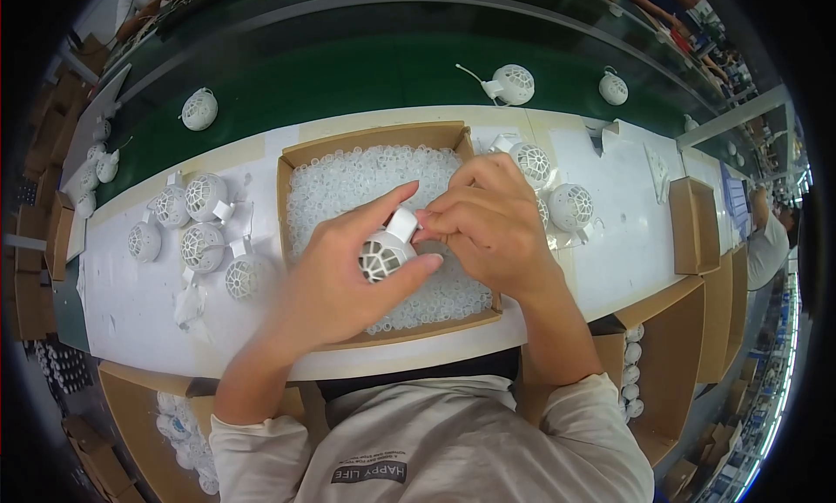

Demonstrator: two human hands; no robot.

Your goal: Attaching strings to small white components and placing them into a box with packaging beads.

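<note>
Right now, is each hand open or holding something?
Left hand: holding a white latticed globe.
Right hand: pinched closed at the globe's white block; anything gripped can't be told.

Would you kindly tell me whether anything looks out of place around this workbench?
Only slightly: on the green belt, the white ball right of centre has a thin strand jutting out leftward. The belt balls either side show none jutting like that.

A white latticed ball [380, 258] is held tilted midair.
</note>
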